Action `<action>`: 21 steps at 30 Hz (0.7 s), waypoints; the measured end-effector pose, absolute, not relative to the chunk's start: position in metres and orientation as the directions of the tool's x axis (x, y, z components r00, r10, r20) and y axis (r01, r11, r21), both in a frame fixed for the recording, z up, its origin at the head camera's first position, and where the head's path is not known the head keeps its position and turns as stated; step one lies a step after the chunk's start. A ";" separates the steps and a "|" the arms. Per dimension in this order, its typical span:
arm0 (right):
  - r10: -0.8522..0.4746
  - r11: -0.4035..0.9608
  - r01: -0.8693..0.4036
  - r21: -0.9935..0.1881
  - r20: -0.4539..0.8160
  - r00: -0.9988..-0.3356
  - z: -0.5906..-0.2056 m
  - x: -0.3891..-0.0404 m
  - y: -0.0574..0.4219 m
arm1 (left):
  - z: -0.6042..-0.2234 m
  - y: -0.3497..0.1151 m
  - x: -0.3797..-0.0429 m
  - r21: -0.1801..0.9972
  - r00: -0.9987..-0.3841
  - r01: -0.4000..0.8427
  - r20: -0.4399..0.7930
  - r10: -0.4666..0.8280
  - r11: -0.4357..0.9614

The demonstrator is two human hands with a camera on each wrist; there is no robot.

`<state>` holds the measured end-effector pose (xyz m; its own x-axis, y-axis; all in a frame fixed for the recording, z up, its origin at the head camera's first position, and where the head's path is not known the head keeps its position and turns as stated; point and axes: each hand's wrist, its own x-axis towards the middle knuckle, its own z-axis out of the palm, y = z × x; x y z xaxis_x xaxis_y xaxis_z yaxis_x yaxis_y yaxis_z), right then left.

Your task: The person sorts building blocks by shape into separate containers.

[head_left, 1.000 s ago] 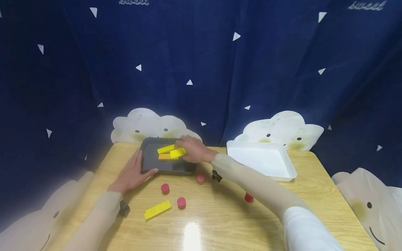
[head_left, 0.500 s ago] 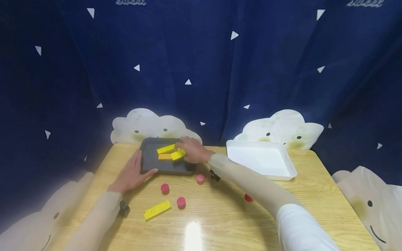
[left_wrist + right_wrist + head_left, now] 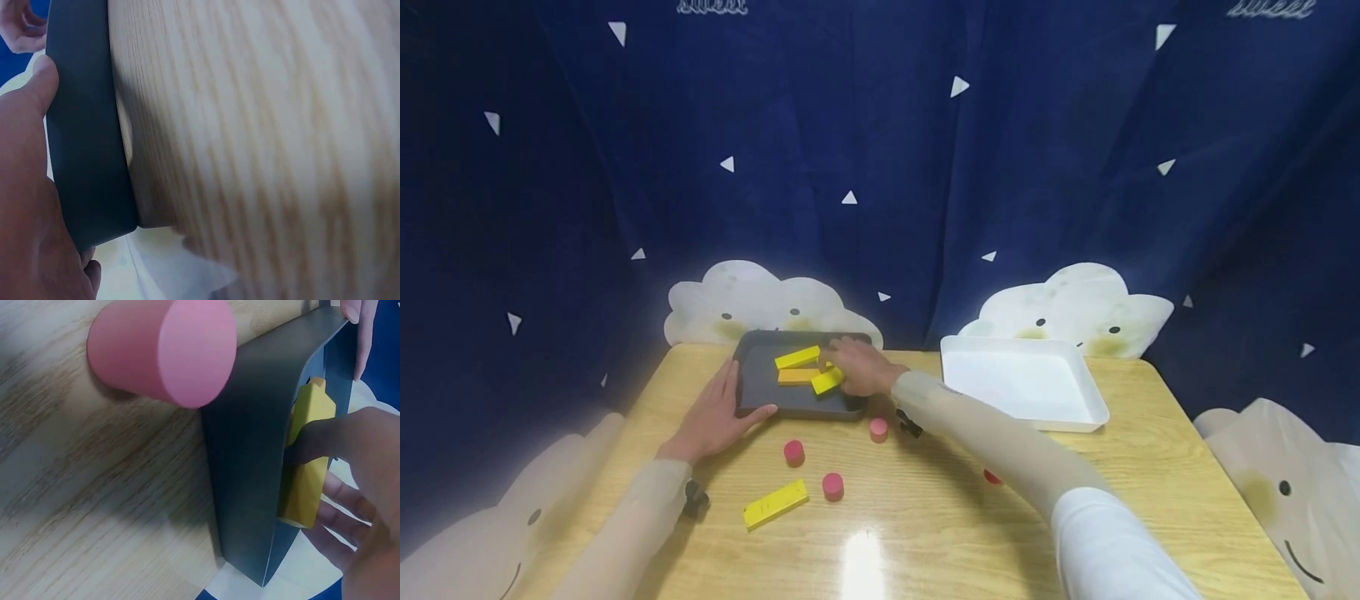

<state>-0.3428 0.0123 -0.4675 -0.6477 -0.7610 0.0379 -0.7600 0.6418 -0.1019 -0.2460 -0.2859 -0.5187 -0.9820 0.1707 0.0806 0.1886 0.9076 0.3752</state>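
Observation:
In the head view, a dark grey tray (image 3: 805, 412) stands at the back left of the table. My left hand (image 3: 711, 414) rests on its near-left corner, thumb along the front wall and fingers extended along the left side. My right hand (image 3: 859, 367) reaches into the tray and pinches a yellow block (image 3: 826, 382) at its right end. In the right wrist view the thumb lies across this yellow block (image 3: 305, 494), with other fingers behind it. Beside it inside the tray are another yellow block (image 3: 797, 358) and an orange block (image 3: 797, 377).
A white tray (image 3: 1026, 417) stands at the back right. Several red-pink cylinders, including one (image 3: 878, 430) close to the dark tray, sit on the wooden table (image 3: 940, 533). One cylinder (image 3: 992, 476) is partly hidden by my right arm. A yellow block (image 3: 776, 504) lies near the front left.
My right hand has shifted slightly down and towards me, and the pinched yellow block has turned and moved nearer the tray's front. My left hand stays put.

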 end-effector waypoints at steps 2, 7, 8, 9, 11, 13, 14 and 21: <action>-0.758 0.647 -0.755 -0.106 0.022 -0.652 -0.469 -0.343 0.011 | -0.519 -0.286 -0.246 0.374 -0.982 0.189 0.082 0.170 0.908; -0.742 0.668 -0.737 -0.101 -0.017 -0.670 -0.471 -0.344 0.009 | -0.520 -0.286 -0.246 0.373 -0.982 0.191 0.085 0.171 0.908; -0.739 0.671 -0.734 -0.100 -0.022 -0.673 -0.472 -0.344 0.008 | -0.521 -0.286 -0.246 0.373 -0.982 0.191 0.085 0.171 0.908; -0.737 0.674 -0.732 -0.100 -0.025 -0.675 -0.472 -0.344 0.008 | -0.521 -0.286 -0.246 0.373 -0.981 0.191 0.085 0.172 0.908; -0.735 0.677 -0.730 -0.097 -0.028 -0.678 -0.474 -0.345 0.008 | -0.520 -0.286 -0.245 0.374 -0.982 0.191 0.083 0.172 0.907; -0.733 0.679 -0.728 -0.096 -0.033 -0.680 -0.476 -0.346 0.008 | -0.520 -0.286 -0.245 0.377 -0.982 0.188 0.080 0.171 0.907; -0.732 0.681 -0.726 -0.097 -0.035 -0.681 -0.477 -0.347 0.008 | -0.520 -0.286 -0.244 0.378 -0.982 0.188 0.080 0.170 0.907; -0.736 0.676 -0.731 -0.096 -0.039 -0.676 -0.480 -0.350 0.009 | -0.517 -0.283 -0.245 0.384 -0.981 0.193 0.090 0.171 0.903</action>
